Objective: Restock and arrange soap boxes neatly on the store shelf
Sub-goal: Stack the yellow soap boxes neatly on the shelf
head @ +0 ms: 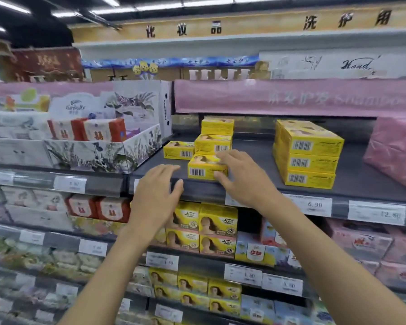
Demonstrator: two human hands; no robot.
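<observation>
- Front soap box (206,168): yellow, lying flat just behind the front lip of the dark shelf (256,148), centre of frame, barcode side facing out.
- Right hand (242,178): fingers curled over the box's top right corner and thumb against its front right edge, which reads as a grip.
- Left hand (156,193): fingers straight and spread, holding nothing. It sits just left of the box at the shelf lip, with no evident contact with the box.
- Directly behind: a small stack (213,143) of like boxes, with a single box (178,150) to its left.
- Farther out: a neat three-high stack (306,161) well apart toward the right, and a pink package (394,151) at the right edge.
- Judgement: the box is being squared into the left cluster.
- Risk 1: a one-corner grip could let the box twist, leaving it skewed or sliding it off the lip.
- Risk 2: too firm a push backward could shove the small stack, which looks loosely aligned, and topple it.
</observation>
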